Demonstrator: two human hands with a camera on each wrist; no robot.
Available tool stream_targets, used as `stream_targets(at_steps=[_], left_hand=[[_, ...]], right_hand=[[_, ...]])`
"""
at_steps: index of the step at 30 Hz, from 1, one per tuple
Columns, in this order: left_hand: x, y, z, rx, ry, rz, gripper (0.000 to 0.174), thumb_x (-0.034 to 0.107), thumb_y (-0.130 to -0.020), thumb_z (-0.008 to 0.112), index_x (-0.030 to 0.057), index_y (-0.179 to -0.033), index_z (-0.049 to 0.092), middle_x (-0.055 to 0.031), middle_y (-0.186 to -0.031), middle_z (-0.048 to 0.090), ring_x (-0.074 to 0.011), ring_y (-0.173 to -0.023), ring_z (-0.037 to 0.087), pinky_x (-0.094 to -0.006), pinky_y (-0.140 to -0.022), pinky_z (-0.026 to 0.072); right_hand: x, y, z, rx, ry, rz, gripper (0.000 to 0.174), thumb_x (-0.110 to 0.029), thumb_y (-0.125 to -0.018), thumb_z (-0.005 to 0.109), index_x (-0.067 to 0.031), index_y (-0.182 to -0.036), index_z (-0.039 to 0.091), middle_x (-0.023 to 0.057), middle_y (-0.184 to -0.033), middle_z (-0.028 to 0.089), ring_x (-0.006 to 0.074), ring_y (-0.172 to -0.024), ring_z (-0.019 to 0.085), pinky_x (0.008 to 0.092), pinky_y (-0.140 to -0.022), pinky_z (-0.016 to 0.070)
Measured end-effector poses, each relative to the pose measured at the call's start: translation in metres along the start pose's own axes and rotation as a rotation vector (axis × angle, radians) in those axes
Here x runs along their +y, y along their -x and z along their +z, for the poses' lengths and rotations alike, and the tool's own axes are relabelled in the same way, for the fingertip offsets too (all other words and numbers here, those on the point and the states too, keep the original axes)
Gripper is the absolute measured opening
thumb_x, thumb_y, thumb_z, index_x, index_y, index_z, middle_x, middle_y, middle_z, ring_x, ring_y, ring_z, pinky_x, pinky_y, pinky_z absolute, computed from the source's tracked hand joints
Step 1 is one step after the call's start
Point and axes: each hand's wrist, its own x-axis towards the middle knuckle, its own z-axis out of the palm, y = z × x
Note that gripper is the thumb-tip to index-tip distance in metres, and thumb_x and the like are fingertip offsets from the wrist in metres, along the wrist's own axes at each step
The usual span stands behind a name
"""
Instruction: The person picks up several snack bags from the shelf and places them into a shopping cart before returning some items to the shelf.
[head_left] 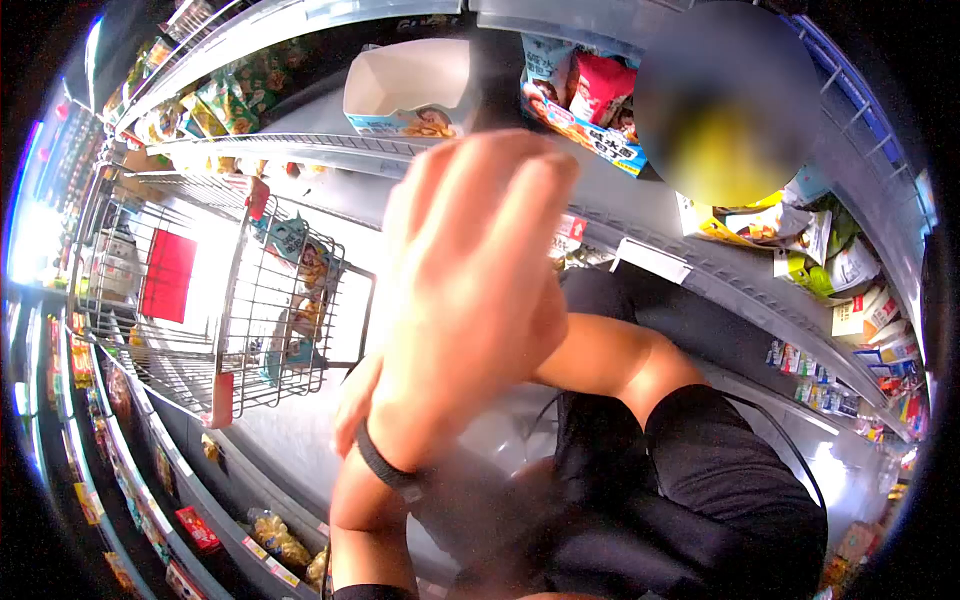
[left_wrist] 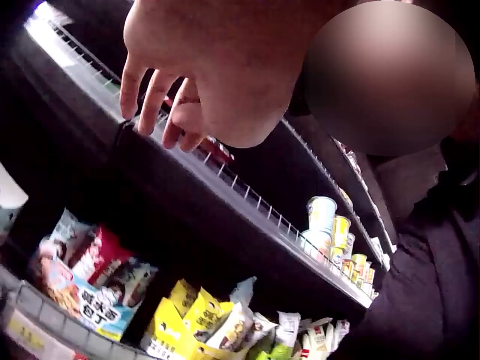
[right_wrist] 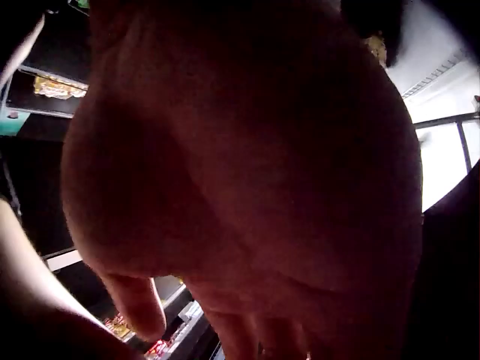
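My left hand (head_left: 470, 250), blurred and with a dark band at the wrist, is raised in front of the snack shelf in the head view. In the left wrist view its fingers (left_wrist: 154, 105) hang loosely bent, holding nothing. My right forearm (head_left: 610, 355) crosses behind it. Fingers of my right hand (head_left: 357, 405) show beside the left wrist; the rest is hidden. The right wrist view is filled by its dark palm (right_wrist: 240, 172), the fingers loosely extended. Past the left hand stand a cut-out white carton (head_left: 410, 85) and a blue display box of snack packets (head_left: 610, 140).
A wire shopping cart (head_left: 225, 290) with several snack packets (head_left: 300, 270) stands at the left. Yellow snack bags (left_wrist: 191, 322) sit farther along the shelf, and cup-shaped tubs (left_wrist: 322, 214) on another. Low shelves (head_left: 190, 480) run along the lower left. A blurred disc hides part of the right shelf.
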Motion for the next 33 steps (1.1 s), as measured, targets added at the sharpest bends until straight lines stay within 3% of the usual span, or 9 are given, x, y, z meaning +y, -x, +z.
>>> stream_targets(at_steps=[8,10,13,17,19,20,29,31,33], left_hand=[[0.024,0.028,0.024,-0.08,0.123,-0.049,0.032,-0.008,-0.084,0.051,-0.0026,-0.109,0.07,-0.02,-0.11,0.071,-0.0396,-0.102,0.069,-0.0419,-0.094,0.0551],[0.028,0.031,0.022,-0.145,0.108,-0.077,0.032,-0.01,-0.084,0.051,-0.0021,-0.11,0.07,-0.0195,-0.109,0.071,-0.0396,-0.1,0.07,-0.0408,-0.092,0.0558],[0.026,0.04,0.019,-0.182,0.098,-0.125,0.032,-0.01,-0.086,0.052,-0.0011,-0.112,0.07,-0.0191,-0.11,0.072,-0.0383,-0.099,0.071,-0.0397,-0.091,0.0559],[0.016,0.057,0.0,-0.19,0.039,-0.226,0.029,-0.005,-0.091,0.057,0.0011,-0.115,0.072,-0.018,-0.11,0.073,-0.0344,-0.099,0.071,-0.0393,-0.09,0.0554],[0.008,0.063,-0.008,-0.177,0.021,-0.308,0.028,-0.004,-0.092,0.057,0.0013,-0.115,0.072,-0.0171,-0.11,0.073,-0.0325,-0.099,0.071,-0.0403,-0.09,0.0556],[0.004,0.065,-0.011,-0.18,0.042,-0.347,0.027,-0.004,-0.092,0.057,0.001,-0.115,0.072,-0.0162,-0.11,0.073,-0.0308,-0.1,0.072,-0.04,-0.09,0.056],[-0.066,0.063,0.02,-0.065,0.242,-0.284,0.019,-0.003,-0.089,0.059,-0.0008,-0.105,0.069,-0.0186,-0.097,0.071,-0.0385,-0.089,0.069,-0.0418,-0.082,0.0544],[-0.078,0.043,0.016,-0.056,0.155,-0.203,0.02,-0.005,-0.096,0.062,0.0004,-0.111,0.074,-0.0096,-0.105,0.076,-0.0189,-0.1,0.073,-0.0309,-0.095,0.0544],[-0.083,0.022,0.018,0.059,0.254,-0.175,0.018,-0.003,-0.098,0.062,-0.0007,-0.112,0.073,-0.0082,-0.109,0.077,-0.0151,-0.106,0.072,-0.0295,-0.099,0.0522]], right_hand=[[0.035,0.0,0.007,-0.238,-0.421,0.231,0.026,-0.015,-0.104,0.056,-0.001,-0.126,0.059,0.0024,-0.124,0.061,0.0137,-0.105,0.059,0.0238,-0.091,0.0479],[0.041,0.002,0.0,-0.218,-1.406,0.641,0.03,-0.016,-0.104,0.058,0.0022,-0.127,0.057,0.0088,-0.12,0.063,0.016,-0.091,0.064,0.023,-0.075,0.0522],[0.067,0.004,-0.006,-0.399,-1.334,0.414,0.028,-0.011,-0.101,0.06,0.0019,-0.126,0.06,0.0097,-0.117,0.064,0.0178,-0.091,0.065,0.0241,-0.075,0.0523],[0.025,0.018,0.006,0.008,0.369,-0.068,0.027,0.001,-0.095,0.056,-0.0035,-0.118,0.069,0.0078,-0.115,0.066,0.0184,-0.104,0.064,0.0277,-0.09,0.0492],[-0.011,0.014,0.008,0.42,1.186,0.099,0.025,0.0,-0.095,0.056,-0.0029,-0.116,0.069,0.0084,-0.112,0.067,0.0186,-0.101,0.065,0.0285,-0.088,0.0502],[-0.026,0.008,0.01,0.679,1.834,0.435,0.024,-0.001,-0.095,0.056,-0.0027,-0.115,0.069,0.0087,-0.111,0.067,0.0186,-0.1,0.065,0.0289,-0.087,0.0507],[-0.089,-0.051,0.017,0.838,2.484,0.789,0.019,-0.008,-0.096,0.056,-0.0002,-0.108,0.069,0.0114,-0.098,0.07,0.0192,-0.088,0.069,0.0325,-0.079,0.055],[-0.096,-0.066,0.026,0.787,2.629,0.819,0.019,-0.01,-0.097,0.056,0.0004,-0.106,0.069,0.0121,-0.095,0.071,0.0193,-0.085,0.07,0.0333,-0.077,0.0559],[-0.102,-0.087,0.041,0.746,2.724,0.815,0.019,-0.012,-0.097,0.056,0.001,-0.104,0.069,0.0127,-0.092,0.072,0.0195,-0.082,0.071,0.0341,-0.075,0.0569]])
